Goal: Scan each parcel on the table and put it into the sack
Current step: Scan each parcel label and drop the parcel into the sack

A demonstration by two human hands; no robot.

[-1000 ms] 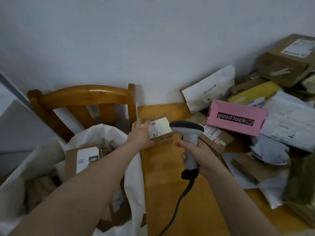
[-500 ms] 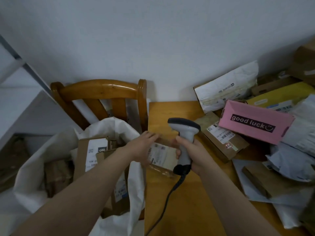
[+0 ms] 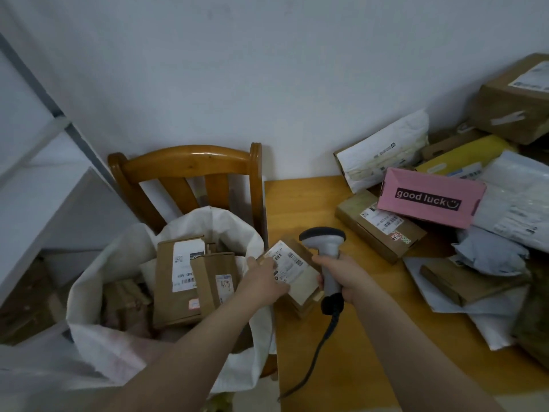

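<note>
Left hand (image 3: 264, 285) grips small labelled cardboard parcel (image 3: 292, 270) at tabletop's (image 3: 371, 337) left edge, beside white sack (image 3: 118, 343). Right hand (image 3: 346, 276) fingers wrapped around grey barcode scanner (image 3: 323, 242) handle.

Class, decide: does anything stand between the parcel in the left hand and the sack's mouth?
Nothing visible does. The left hand holds the parcel right beside the open sack; the scanner in the right hand is on the parcel's other side.
</note>
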